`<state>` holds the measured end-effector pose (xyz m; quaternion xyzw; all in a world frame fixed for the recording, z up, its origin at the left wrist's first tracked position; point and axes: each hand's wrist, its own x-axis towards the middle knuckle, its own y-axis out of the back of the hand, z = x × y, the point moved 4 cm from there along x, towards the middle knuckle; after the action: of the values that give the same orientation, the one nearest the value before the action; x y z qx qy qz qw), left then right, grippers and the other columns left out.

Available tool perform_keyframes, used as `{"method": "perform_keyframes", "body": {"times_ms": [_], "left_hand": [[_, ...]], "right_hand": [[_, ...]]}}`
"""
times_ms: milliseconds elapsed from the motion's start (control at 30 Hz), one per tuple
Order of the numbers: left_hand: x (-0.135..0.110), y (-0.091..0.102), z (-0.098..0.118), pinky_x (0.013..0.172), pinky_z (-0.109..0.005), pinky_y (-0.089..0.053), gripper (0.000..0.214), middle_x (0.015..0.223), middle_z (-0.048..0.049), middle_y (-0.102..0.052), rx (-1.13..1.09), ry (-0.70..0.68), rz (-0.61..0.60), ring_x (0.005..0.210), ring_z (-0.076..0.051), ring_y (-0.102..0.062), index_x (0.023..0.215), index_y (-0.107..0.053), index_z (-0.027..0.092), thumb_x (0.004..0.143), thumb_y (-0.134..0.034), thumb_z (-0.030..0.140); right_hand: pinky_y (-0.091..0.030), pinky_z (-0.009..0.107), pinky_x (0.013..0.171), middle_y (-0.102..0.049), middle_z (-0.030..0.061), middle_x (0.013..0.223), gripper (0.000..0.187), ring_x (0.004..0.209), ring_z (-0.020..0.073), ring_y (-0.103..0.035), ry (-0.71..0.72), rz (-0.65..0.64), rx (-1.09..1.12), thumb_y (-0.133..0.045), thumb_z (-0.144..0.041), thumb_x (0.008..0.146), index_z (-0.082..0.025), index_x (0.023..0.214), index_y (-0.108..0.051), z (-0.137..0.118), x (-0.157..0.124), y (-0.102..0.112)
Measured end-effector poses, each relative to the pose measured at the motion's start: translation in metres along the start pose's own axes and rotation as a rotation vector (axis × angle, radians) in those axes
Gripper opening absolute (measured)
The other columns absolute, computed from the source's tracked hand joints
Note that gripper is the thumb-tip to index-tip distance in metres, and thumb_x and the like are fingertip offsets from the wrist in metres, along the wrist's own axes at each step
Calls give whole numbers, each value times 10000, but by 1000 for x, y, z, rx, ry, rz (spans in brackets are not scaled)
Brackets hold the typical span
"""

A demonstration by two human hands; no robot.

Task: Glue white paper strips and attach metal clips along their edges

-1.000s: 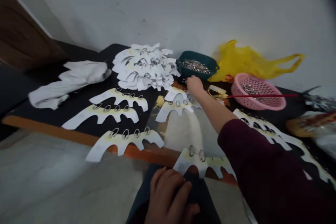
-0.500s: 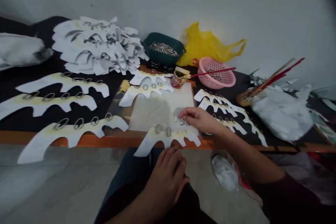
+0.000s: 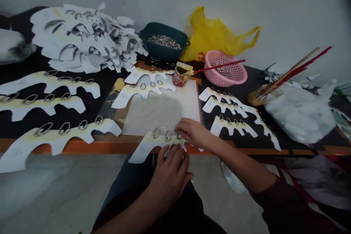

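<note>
At the table's front edge lies a white cut-out piece (image 3: 145,147) with scalloped lower notches and a yellowish top band. Oval metal rings (image 3: 167,136) stand along that band. My right hand (image 3: 194,133) is closed, its fingertips pinching another metal ring (image 3: 178,136) at the band, right of two others. Below it, my left hand (image 3: 171,170) rests with fingers apart and loosely bent, fingertips at the piece's lower edge; it holds nothing that I can see. Part of the piece's right end is hidden behind my right hand.
Similar ringed pieces lie left (image 3: 63,139) and right (image 3: 233,126). Behind are a stack of white pieces (image 3: 82,44), a green basket (image 3: 164,49) and a pink basket (image 3: 225,75) of rings, a small tub (image 3: 180,78) with a red stick across it, and a yellow bag (image 3: 216,36).
My right hand has brought a ring down and left onto the white piece's band. My left hand has moved up slightly to the piece's lower edge. The view has shifted a little.
</note>
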<state>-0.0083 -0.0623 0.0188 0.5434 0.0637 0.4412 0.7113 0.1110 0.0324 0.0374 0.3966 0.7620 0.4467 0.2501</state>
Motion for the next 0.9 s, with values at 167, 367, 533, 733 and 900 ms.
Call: {"method": "perform_keyframes", "body": {"times_ms": [167,367,533,733,900], "left_hand": [[7,4,-1,1006,-495,-287,361,1130,-124,-608,6,6,20,1194,-272,-468,1118,-551,138,867,-516,394],[12,0,-3,1040,-569,-176,552,1239,-151,-554,73,35,-86,1236,-307,-424,1197,-506,125,840,-488,546],[12,1,0,1063,-546,-154,625,1243,-142,-545,108,32,-94,1244,-306,-414,1205,-505,143,797,-496,616],[14,3,1,1057,-529,-202,694,1232,-167,-534,110,18,-144,1251,-325,-405,1231,-485,130,784,-459,661],[15,17,1,1035,-556,-236,675,1170,-174,-555,27,-12,-70,1190,-334,-461,1165,-519,121,769,-475,666]], "right_hand": [[-457,268,742,-607,78,839,169,816,168,-567,22,52,-13,-501,-68,818,-143,886,-636,1,-3,-3],[-450,268,723,-592,77,835,145,808,168,-551,24,68,-25,-489,-106,843,-138,875,-627,1,-4,-7],[-446,273,706,-577,86,825,161,791,174,-535,21,88,-40,-481,-109,844,-123,855,-640,-1,-6,-6],[-458,297,753,-591,95,866,211,841,192,-531,79,91,-42,-485,-48,802,-132,903,-650,-1,-12,-4],[-457,308,764,-581,81,843,192,847,194,-517,78,96,-61,-457,-73,842,-158,878,-625,-3,-10,-8]]}}
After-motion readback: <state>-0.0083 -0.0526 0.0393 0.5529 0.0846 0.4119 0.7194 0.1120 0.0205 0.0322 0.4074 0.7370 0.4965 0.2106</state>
